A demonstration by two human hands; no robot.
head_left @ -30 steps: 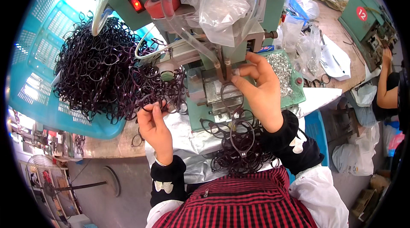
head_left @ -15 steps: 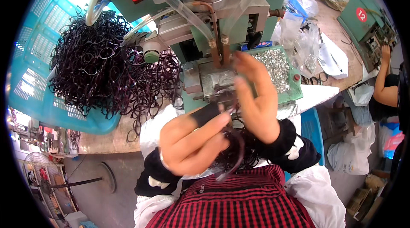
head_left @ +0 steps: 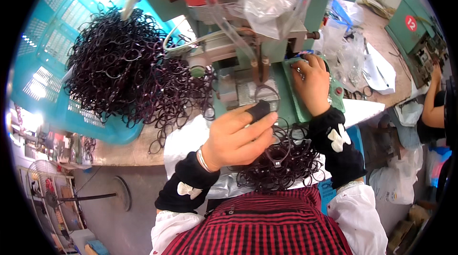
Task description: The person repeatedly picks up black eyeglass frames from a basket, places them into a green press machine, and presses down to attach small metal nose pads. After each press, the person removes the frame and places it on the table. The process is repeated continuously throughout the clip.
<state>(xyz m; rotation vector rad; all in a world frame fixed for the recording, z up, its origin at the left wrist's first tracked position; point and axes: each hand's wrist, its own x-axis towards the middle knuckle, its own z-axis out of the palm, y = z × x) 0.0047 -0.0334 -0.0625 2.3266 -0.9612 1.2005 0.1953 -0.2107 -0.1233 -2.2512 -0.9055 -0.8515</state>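
Observation:
My left hand (head_left: 241,135), a black sleeve on one finger, is closed on a dark eyeglass frame (head_left: 267,88). One rim of it stands up over the metal block (head_left: 248,89) of a green machine, below two copper-coloured tips (head_left: 260,70). My right hand (head_left: 314,83) is over the green tray (head_left: 296,104) to the right, fingers bent down and pressed together among small shiny metal parts (head_left: 299,69). What its fingertips hold is hidden. Below my hands, on my lap, lies a heap of dark eyeglass frames (head_left: 281,166).
A big tangled pile of dark frames (head_left: 114,64) fills a blue basket (head_left: 119,133) at the left and spills onto the table (head_left: 119,154). Clear hoses (head_left: 229,31) hang from the machine. Plastic bags (head_left: 341,47) and paper (head_left: 379,71) lie at the right. Another person's arm (head_left: 431,93) works far right.
My right hand has moved from beside the left hand to the tray of metal parts. My left hand has moved up and right, bringing a frame to the block. The view has shifted slightly.

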